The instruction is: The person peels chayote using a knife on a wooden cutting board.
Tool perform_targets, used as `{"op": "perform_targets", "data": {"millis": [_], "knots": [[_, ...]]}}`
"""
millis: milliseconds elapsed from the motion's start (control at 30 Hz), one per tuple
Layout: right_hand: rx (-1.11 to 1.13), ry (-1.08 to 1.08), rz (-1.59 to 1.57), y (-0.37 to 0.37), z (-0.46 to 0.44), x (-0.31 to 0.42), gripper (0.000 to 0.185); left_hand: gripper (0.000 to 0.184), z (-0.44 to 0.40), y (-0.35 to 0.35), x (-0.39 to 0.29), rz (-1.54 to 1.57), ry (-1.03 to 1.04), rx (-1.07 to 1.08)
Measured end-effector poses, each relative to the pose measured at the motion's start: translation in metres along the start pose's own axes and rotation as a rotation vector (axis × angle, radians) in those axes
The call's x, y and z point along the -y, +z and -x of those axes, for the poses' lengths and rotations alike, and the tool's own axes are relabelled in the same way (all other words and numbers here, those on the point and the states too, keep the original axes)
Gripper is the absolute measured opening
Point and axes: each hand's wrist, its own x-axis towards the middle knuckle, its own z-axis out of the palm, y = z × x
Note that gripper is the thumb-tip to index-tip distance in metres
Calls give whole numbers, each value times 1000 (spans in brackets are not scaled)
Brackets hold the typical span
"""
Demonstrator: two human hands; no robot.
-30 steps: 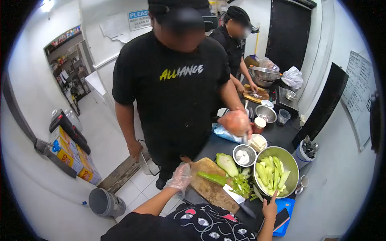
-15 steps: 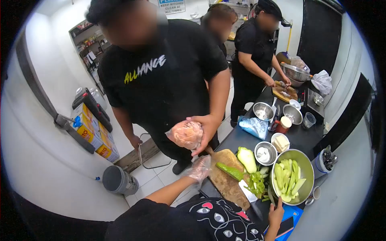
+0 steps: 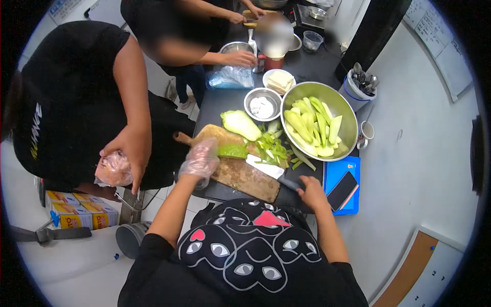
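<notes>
My left hand (image 3: 199,159), in a clear plastic glove, is closed over the left end of a green vegetable piece (image 3: 232,150) on the wooden cutting board (image 3: 245,179). My bare right hand (image 3: 311,191) is beside the knife handle, its thumb and index finger apart. The knife (image 3: 265,167) lies across the board's right side, blade toward the vegetable. Behind it are green peels (image 3: 273,148) and a pale peeled half (image 3: 240,125). A large metal bowl (image 3: 351,130) holds several pale green pieces.
At the left, a person's hand (image 3: 134,148) holds a bagged pinkish item (image 3: 114,170). Another person's hand (image 3: 239,59) touches a metal bowl farther back. A small bowl with white contents (image 3: 262,106), a dish (image 3: 280,81), a utensil bucket (image 3: 360,84), a mug (image 3: 365,134) and a phone (image 3: 341,191) surround the board.
The view has swung down toward the board. My left hand has moved onto the green piece, and my right hand has left the large bowl's rim for the knife handle. The bagged item has moved left, away from me.
</notes>
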Motion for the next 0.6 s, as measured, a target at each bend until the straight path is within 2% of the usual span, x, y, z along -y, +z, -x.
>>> {"op": "perform_targets", "data": {"millis": [100,133,233,333,433,533,600], "knots": [[26,-51,33,17,-8,17,46,50,-16,-1,-31,61,17,139],[27,-67,19,25,-12,17,45,44,-23,12,-32,-51,-13,213],[-15,-116,-55,42,-18,10,42,46,-32,36,-27,-253,-1,307],[5,-110,-154,34,-15,8,42,46,-31,44,-12,-240,113,198],[87,-88,-281,18,-21,4,43,48,-33,41,-10,-130,44,254],[156,-64,-376,12,-29,-7,43,55,-27,37,-8,-183,-10,293],[185,-56,-398,11,-30,-13,42,61,-25,20,-22,-157,-135,430]]}}
